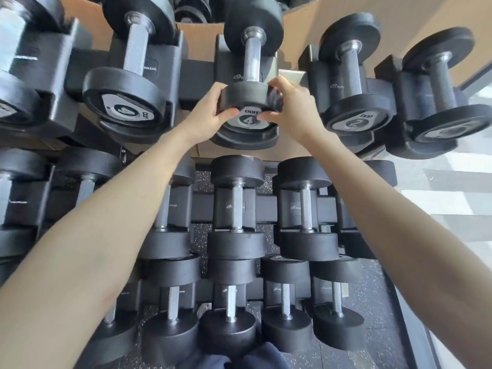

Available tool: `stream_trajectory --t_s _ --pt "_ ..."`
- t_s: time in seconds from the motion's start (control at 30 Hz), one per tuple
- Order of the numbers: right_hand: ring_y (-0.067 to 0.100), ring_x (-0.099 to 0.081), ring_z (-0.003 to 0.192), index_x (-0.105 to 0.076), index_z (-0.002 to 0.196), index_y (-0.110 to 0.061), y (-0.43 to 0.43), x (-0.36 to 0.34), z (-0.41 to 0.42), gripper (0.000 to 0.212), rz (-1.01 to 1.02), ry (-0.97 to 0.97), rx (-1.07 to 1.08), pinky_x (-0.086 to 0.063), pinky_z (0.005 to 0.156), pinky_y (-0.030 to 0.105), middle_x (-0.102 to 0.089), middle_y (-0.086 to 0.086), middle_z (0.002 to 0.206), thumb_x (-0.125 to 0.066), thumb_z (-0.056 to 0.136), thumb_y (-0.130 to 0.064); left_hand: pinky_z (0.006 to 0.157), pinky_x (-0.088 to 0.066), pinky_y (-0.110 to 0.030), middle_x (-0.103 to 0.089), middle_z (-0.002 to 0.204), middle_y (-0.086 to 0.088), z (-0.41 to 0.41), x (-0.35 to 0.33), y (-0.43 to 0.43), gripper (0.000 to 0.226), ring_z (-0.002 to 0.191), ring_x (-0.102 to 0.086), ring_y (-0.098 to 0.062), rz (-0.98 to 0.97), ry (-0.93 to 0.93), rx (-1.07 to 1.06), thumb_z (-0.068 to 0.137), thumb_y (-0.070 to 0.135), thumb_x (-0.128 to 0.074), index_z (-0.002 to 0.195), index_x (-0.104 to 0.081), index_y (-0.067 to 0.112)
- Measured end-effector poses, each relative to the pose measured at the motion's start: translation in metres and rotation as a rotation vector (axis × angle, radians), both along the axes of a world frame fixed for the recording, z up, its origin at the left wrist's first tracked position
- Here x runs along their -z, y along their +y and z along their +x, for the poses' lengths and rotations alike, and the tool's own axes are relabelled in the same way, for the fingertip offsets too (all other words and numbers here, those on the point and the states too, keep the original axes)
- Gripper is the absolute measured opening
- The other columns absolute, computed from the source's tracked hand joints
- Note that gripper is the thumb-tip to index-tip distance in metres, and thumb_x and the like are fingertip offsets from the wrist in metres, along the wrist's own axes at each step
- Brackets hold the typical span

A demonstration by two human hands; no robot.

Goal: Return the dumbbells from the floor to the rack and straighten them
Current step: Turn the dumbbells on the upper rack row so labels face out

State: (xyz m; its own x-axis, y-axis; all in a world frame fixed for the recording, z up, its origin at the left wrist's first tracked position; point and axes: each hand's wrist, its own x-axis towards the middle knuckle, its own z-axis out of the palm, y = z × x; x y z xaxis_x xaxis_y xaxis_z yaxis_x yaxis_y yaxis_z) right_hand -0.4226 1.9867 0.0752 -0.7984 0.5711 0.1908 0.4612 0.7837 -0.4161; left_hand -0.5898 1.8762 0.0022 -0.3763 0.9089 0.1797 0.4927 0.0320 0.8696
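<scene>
Nearest, at the bottom centre of the frame, were dark trousers point(234, 359) over a speckled floor point(372, 302). Above them sat the low row of dumbbells point(229, 326), then a middle row point(237, 243), all lying in the rack point(197, 73) with handles running away from the person. Both bare arms reached up to the top tier. There the left hand point(210, 110) and right hand point(290, 107) gripped the near head of the "4" dumbbell point(247, 95), fingers curled over its rim from either side and thumbs pressed on the end plate. It lay in its cradle, upper centre of the frame. Another "4" point(125, 97) sat to its left and a "2" point(356, 113) to its right.
</scene>
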Motion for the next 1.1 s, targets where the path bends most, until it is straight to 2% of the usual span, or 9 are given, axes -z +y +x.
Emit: stream_trajectory --t_s 0.13,0.2,0.3,0.43,0.57,0.7,0.8,0.93,1.1 --pt "0.027 -0.056 0.094 -0.051 0.122 -0.014 -0.001 0.006 0.001 0.057 -0.049 0.048 0.006 -0.039 0.075 0.032 -0.062 0.006 0.114 -0.075 0.073 -0.029 0.084 -0.037 -0.005 -0.053 0.108 0.006 0.001 0.001 -0.003 0.034 0.096 -0.052 0.002 0.006 -0.066 -0.04 0.092 0.021 -0.056 0.121 -0.041 0.01" --pt "0.026 -0.056 0.091 -0.052 0.122 -0.014 0.0 0.005 0.001 0.058 -0.099 0.044 -0.002 -0.043 0.078 0.034 -0.063 0.006 0.112 -0.076 0.072 -0.029 0.08 -0.036 -0.001 -0.053 0.104 0.012 0.0 -0.001 -0.005 0.033 0.092 -0.051 0.016 -0.018 -0.072 -0.051 0.092 0.02 -0.057 0.12 -0.041 0.011" --pt "0.02 -0.052 0.083 -0.054 0.119 -0.013 0.001 0.005 0.003 0.055 -0.198 0.068 -0.011 -0.045 0.077 0.032 -0.063 0.006 0.105 -0.078 0.071 -0.024 0.079 -0.037 -0.001 -0.053 0.1 0.018 0.006 -0.006 -0.005 0.03 0.087 -0.051 0.021 -0.035 -0.085 -0.083 0.09 0.022 -0.059 0.115 -0.042 0.018" --pt "0.018 -0.048 0.087 -0.052 0.122 -0.014 0.002 0.009 0.003 0.056 -0.173 0.073 0.004 -0.037 0.076 0.03 -0.061 0.005 0.107 -0.076 0.073 -0.025 0.088 -0.038 -0.013 -0.054 0.102 0.019 0.008 0.005 -0.005 0.031 0.092 -0.051 0.015 0.011 -0.096 -0.112 0.089 0.022 -0.058 0.115 -0.041 0.02" --pt "0.029 -0.052 0.103 -0.045 0.128 -0.011 0.003 0.004 -0.003 0.061 -0.114 -0.034 -0.046 -0.031 0.074 0.03 -0.059 0.013 0.117 -0.074 0.076 -0.024 0.093 -0.038 -0.026 -0.054 0.107 0.009 0.01 0.003 -0.007 0.035 0.102 -0.051 -0.006 -0.032 -0.107 -0.069 0.092 0.021 -0.055 0.122 -0.039 0.013" --pt "0.031 -0.047 0.115 -0.036 0.132 -0.007 -0.007 0.008 0.003 0.06 -0.152 -0.003 0.002 -0.035 0.085 0.031 -0.05 0.016 0.128 -0.067 0.082 -0.016 0.088 -0.034 -0.017 -0.053 0.116 0.005 0.022 -0.01 -0.01 0.042 0.108 -0.05 -0.01 -0.03 -0.102 -0.118 0.093 0.023 -0.055 0.131 -0.038 0.012" --pt "0.032 -0.043 0.122 -0.025 0.141 -0.009 -0.014 0.01 0.011 0.074 -0.078 -0.052 0.012 -0.036 0.094 0.037 -0.04 0.014 0.14 -0.068 0.082 -0.023 0.092 -0.035 -0.024 -0.052 0.127 0.001 0.023 -0.018 -0.017 0.048 0.117 -0.048 -0.016 -0.12 0.045 -0.146 0.094 0.03 -0.054 0.135 -0.037 0.013" --pt "0.029 -0.037 0.13 -0.026 0.143 -0.011 -0.031 0.009 0.033 0.077 0.199 -0.094 0.038 -0.021 0.11 0.049 -0.038 0.009 0.142 -0.067 0.081 -0.03 0.102 -0.039 -0.046 -0.042 0.142 -0.01 0.03 -0.026 -0.046 0.057 0.13 -0.039 -0.026 -0.259 0.546 -0.217 0.091 0.018 -0.056 0.141 -0.031 0.011" --pt "0.029 -0.021 0.14 -0.025 0.143 -0.006 -0.064 0.011 0.064 0.068 0.397 -0.075 0.027 -0.013 0.115 0.048 -0.027 0.018 0.149 -0.059 0.087 -0.023 0.113 -0.025 -0.041 -0.044 0.141 -0.014 0.053 -0.039 -0.094 0.054 0.135 -0.034 -0.03 -0.182 0.904 -0.211 0.091 0.022 -0.051 0.14 -0.038 0.006"
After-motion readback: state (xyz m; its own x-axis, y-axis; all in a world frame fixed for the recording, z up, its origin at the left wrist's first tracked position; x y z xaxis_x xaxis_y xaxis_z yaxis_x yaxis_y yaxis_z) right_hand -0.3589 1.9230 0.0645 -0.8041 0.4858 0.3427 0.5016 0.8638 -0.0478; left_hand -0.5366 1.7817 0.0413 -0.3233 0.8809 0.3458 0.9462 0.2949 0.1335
